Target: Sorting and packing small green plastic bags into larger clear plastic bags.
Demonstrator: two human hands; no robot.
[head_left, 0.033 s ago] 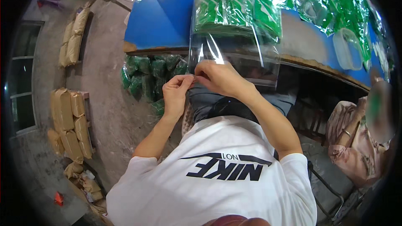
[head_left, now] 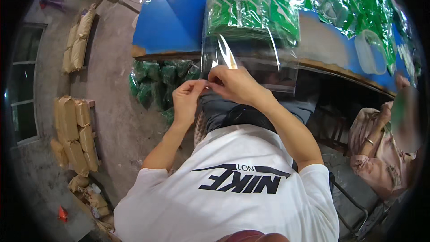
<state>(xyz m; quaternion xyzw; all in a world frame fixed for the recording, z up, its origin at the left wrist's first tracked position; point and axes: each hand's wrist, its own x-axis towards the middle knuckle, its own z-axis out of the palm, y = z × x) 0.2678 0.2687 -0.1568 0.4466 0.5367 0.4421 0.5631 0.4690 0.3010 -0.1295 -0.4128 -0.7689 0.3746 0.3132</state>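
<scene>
A large clear plastic bag (head_left: 260, 53) hangs over the near edge of the blue table, toward my lap. Inside its far part lies a stack of green-and-white printed plastic packets (head_left: 248, 11). At the bag's near left corner, my left hand (head_left: 187, 96) pinches with thumb and forefinger. Close against it, my right hand (head_left: 237, 84) is also closed, its fingers bent over the same corner. The fingertips of both hands nearly meet, and they hide the bit of film between them.
The blue table (head_left: 168, 22) carries more shiny green packets (head_left: 354, 0) and a clear plastic tub (head_left: 371, 53) at right. Green bundles (head_left: 154, 78) sit below its left edge. Filled brown sacks (head_left: 71, 130) stand along the left. A person in pink (head_left: 376, 152) sits at right.
My hands keep their pinch at the bag's corner, almost unmoved. The bag's near edge has shifted very slightly left. At right, the other person's arm has moved a little.
</scene>
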